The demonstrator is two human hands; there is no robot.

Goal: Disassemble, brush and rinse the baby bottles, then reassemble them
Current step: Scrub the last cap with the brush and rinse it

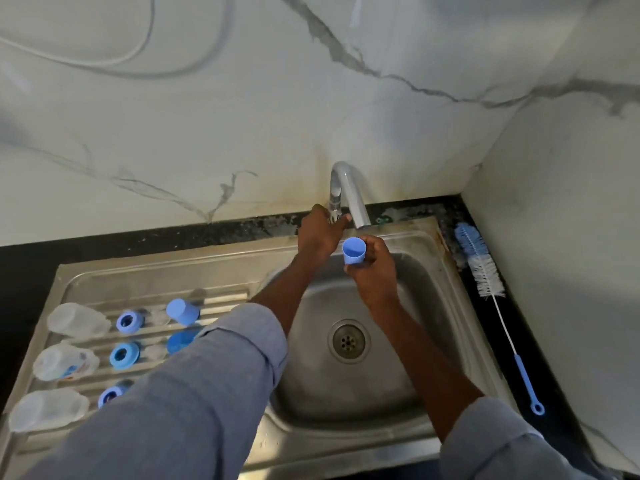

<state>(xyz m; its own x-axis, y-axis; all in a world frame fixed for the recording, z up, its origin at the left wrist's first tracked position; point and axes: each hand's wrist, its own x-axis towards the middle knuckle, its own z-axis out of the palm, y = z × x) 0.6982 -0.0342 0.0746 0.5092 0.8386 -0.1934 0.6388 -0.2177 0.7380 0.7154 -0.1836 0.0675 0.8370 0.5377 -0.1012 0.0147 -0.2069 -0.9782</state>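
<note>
My right hand (375,268) grips a blue bottle cap (354,250), mouth up, just under the spout of the steel tap (348,188). My left hand (320,230) is wrapped round the tap's handle at its base. No water stream is visible. On the drainboard (104,282) lie three clear bottle bodies (78,320) (65,362) (46,408) on their sides. Beside them sit three blue collar rings (129,321) (124,355) (110,395), clear teats (157,315) and two more blue caps (183,311) (180,341), partly hidden by my left sleeve.
The steel sink basin (426,292) with its drain (348,341) lies below my hands. A blue-and-white bottle brush (485,271) lies on the black counter to the right, against the marble wall. The marble backsplash rises behind the tap.
</note>
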